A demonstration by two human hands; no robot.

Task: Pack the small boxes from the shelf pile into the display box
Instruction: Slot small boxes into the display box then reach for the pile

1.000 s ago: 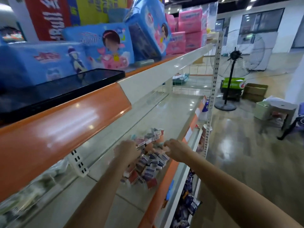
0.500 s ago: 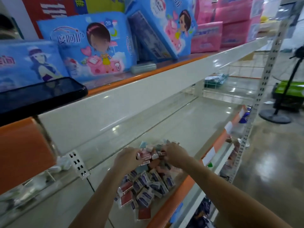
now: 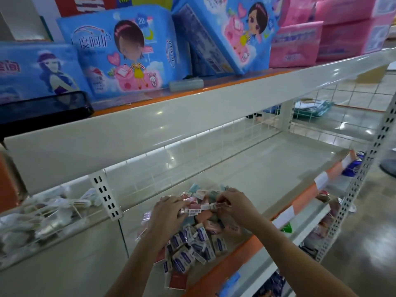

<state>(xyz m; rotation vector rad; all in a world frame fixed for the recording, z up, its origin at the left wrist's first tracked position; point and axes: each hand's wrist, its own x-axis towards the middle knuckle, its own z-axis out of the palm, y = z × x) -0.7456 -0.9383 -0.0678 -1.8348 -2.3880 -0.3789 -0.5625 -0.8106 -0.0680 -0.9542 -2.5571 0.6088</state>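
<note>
Cream-coloured metal forms the shelf point(image 3: 267, 179) I am looking down on, edged along its near right side with an orange price strip point(image 3: 242, 254). On it, toward the near edge, lies the pile of small boxes point(image 3: 192, 247), loose and tumbled, mostly white with blue or purple labels nearest me and pinkish ones at the far side. I see my left hand point(image 3: 167, 217) over the left of the pile with its fingers curled round a small box with a barcode point(image 3: 192, 211). My right hand point(image 3: 234, 205) is just beside it to the right, its fingertips pinching another barcoded small box point(image 3: 217, 205); the two boxes sit close together between the hands, above the middle of the pile. I cannot make out a display box anywhere among the clutter. On the upper shelf point(image 3: 192, 116), blue packs with a cartoon girl point(image 3: 128, 52) stand in a row, pink packs point(image 3: 300, 43) further right, and a black phone point(image 3: 42, 112) lies at the near left edge. A wire basket of pale packets point(image 3: 42, 217) sits to the left of the pile, beyond a slotted bracket point(image 3: 106, 196).
</note>
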